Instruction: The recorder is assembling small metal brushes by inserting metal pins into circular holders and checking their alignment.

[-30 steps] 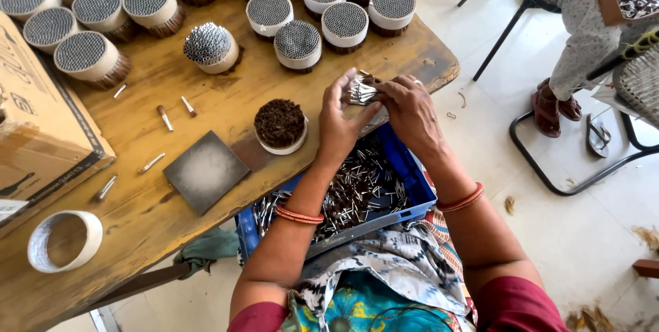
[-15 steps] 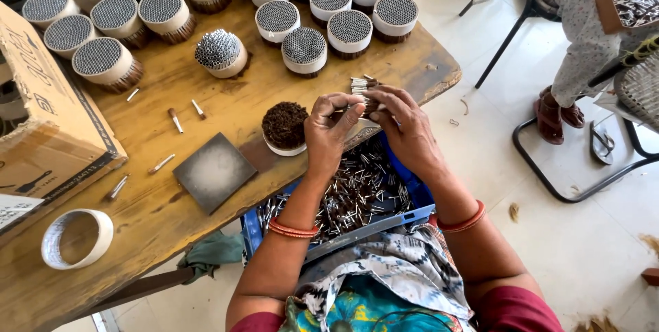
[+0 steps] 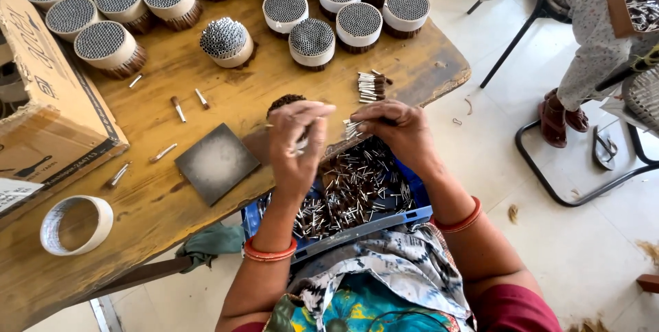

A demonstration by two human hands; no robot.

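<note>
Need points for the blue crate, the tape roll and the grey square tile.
blue crate (image 3: pixel 362 230), head view, front rim.
tape roll (image 3: pixel 101 219), head view, right side of the ring.
grey square tile (image 3: pixel 216 162), head view, middle of the top face.

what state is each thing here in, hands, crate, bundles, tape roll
left hand: raised over the crate, fingers curled
right hand: pinching a few thin sticks
blue crate: on the lap, holding loose sticks
taped round bundles: standing upright on the wooden table
small stick pile: lying flat on the table
tape roll: lying flat
grey square plate: flat on the table
cardboard box: closed
</note>
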